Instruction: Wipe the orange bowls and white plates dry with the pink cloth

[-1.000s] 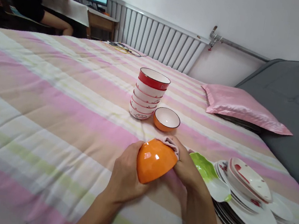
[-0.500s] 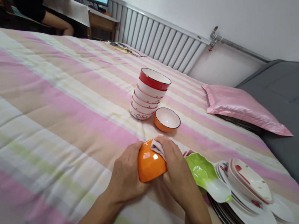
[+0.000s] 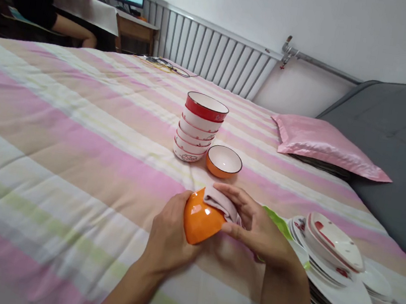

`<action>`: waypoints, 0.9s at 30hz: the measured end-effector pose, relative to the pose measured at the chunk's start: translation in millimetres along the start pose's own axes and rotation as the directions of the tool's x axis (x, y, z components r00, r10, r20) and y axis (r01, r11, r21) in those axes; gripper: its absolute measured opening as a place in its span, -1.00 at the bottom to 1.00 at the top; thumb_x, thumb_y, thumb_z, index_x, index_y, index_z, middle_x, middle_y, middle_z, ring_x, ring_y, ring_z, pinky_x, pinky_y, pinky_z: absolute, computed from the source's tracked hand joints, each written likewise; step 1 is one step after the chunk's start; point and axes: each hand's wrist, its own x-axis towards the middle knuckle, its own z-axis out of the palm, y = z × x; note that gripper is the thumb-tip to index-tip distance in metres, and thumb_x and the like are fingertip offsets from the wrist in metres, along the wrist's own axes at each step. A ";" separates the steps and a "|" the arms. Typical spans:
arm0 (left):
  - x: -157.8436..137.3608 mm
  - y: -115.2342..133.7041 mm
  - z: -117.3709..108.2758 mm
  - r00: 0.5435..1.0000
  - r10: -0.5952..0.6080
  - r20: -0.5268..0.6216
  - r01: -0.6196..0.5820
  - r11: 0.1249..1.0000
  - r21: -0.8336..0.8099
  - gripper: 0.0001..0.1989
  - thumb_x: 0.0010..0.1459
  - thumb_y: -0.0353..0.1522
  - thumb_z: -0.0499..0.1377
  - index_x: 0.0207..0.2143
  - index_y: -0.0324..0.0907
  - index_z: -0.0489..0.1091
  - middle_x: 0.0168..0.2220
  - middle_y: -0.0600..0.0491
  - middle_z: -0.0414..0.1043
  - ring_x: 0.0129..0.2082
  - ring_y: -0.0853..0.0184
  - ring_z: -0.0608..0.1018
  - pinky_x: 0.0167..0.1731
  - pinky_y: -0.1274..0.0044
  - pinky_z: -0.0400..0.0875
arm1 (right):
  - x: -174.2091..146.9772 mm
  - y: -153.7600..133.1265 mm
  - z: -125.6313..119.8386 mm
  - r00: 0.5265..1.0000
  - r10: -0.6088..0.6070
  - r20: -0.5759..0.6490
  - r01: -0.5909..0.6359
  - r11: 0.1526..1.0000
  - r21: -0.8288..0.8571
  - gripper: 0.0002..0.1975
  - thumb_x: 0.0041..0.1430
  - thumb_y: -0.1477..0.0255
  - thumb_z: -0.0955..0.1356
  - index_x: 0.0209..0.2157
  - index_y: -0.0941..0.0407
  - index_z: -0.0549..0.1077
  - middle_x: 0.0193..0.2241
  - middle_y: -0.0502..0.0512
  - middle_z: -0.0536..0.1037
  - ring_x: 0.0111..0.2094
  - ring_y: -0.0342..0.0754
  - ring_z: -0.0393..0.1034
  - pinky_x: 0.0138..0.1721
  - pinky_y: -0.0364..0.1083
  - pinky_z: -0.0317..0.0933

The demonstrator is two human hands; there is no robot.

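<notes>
Over bed [image 3: 73,153]: L grip [image 3: 167,235] w/ bowl [image 3: 200,224], cloth [image 3: 219,200] atop.

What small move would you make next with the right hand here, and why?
Probably slide the folded cloth a little further across the held orange bowl with the right hand: the cloth already lies against its outer side, the left hand grips the bowl, and much orange surface remains uncovered.

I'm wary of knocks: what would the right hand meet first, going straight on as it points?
Beyond the cloth it touches, the right hand would likely meet the bowl held in the left hand; depth is unclear, so its upper fingers might clear the edge.
</notes>
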 end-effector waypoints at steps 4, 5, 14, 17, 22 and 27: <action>0.4 -1.1 0.3 1.000 -0.025 0.004 0.025 1.000 -0.016 -0.32 -0.18 -0.35 0.22 0.06 -0.22 0.14 -0.06 -0.15 0.42 -0.10 0.06 0.50 -0.19 0.26 0.45 | 9.3 -6.2 20.8 0.981 0.017 -0.196 -0.056 0.979 -0.194 -0.54 0.11 0.27 0.39 0.06 0.03 0.37 0.07 0.15 0.45 0.07 0.09 0.35 0.12 0.11 0.20; 0.5 -1.1 0.3 1.000 -0.025 0.004 0.026 0.999 -0.019 -0.32 -0.19 -0.36 0.22 0.06 -0.22 0.14 -0.06 -0.15 0.42 -0.10 0.06 0.50 -0.19 0.26 0.45 | 11.2 -8.0 25.5 0.973 -0.014 -0.231 -0.042 0.970 -0.238 -0.61 0.15 0.28 0.36 0.02 0.04 0.41 0.05 0.14 0.47 0.07 0.09 0.35 0.12 0.10 0.19; -0.5 -2.1 0.9 0.999 -0.035 -0.016 0.035 0.999 -0.018 -0.25 -0.17 -0.23 0.31 0.08 -0.22 0.13 -0.04 -0.16 0.40 -0.08 0.05 0.50 -0.16 0.25 0.43 | 9.0 -23.6 38.4 0.882 -0.053 -0.469 0.009 0.995 -0.095 -0.69 0.31 0.27 0.22 -0.09 0.07 0.49 -0.11 0.09 0.57 -0.10 -0.01 0.44 -0.06 -0.08 0.28; -0.7 -2.1 0.6 0.999 -0.034 -0.020 0.033 0.999 -0.023 -0.28 -0.13 -0.23 0.29 0.08 -0.23 0.14 -0.05 -0.16 0.41 -0.08 0.05 0.50 -0.16 0.26 0.43 | 2.3 -30.1 38.2 0.863 -0.035 -0.504 0.025 0.999 -0.025 -0.70 0.30 0.24 0.23 -0.08 0.05 0.48 -0.13 0.05 0.56 -0.13 -0.03 0.45 -0.10 -0.12 0.29; -0.4 -0.8 -0.4 0.999 -0.035 -0.015 0.034 0.998 -0.050 -0.34 -0.09 -0.27 0.26 0.07 -0.19 0.16 -0.07 -0.13 0.42 -0.11 0.08 0.51 -0.21 0.29 0.43 | -8.7 -37.1 33.8 0.939 0.040 -0.343 -0.013 0.997 0.082 -0.68 0.29 0.20 0.23 -0.10 0.03 0.50 -0.25 0.03 0.58 -0.30 -0.05 0.46 -0.35 -0.16 0.31; 0.6 2.4 -2.5 1.000 0.013 0.024 -0.011 0.994 -0.107 -0.45 -0.04 -0.29 0.24 0.03 -0.14 0.21 -0.07 -0.07 0.43 -0.09 0.13 0.50 -0.17 0.32 0.42 | -13.7 -44.4 26.7 0.982 0.002 -0.191 -0.009 0.999 -0.032 -0.69 0.27 0.21 0.24 -0.15 0.03 0.55 -0.28 0.04 0.57 -0.40 -0.10 0.42 -0.35 -0.15 0.31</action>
